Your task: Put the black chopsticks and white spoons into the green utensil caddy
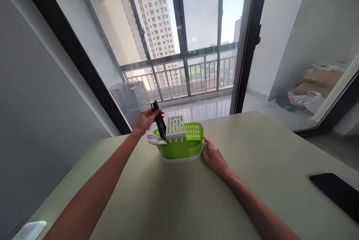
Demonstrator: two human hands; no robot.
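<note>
Two bare forearms come nearest, rising from the bottom edge toward the middle of the frame. Past them spreads a pale green desk, wide across the lower half. From where I stand, window panes fill the top centre, with a tall apartment block showing beyond. At the right edge, cardboard sits above some plastic bags. One flat black object, cut off by the frame, lies at the lower right; I can't make out what it is. Just below the frame's centre a green utensil holder stands upright on the desk, on a white base. The person's right grip rests against the holder's right end, fingers a little bent; I cannot tell whether it is clasping it. The left grip, raised over the holder's left end, pinches a bundle of black chopsticks near their upper ends. They tilt, lower ends down inside the holder, just beside a white slotted panel at its front. Smallest are the white spoons, leaning out over the left rim.
</note>
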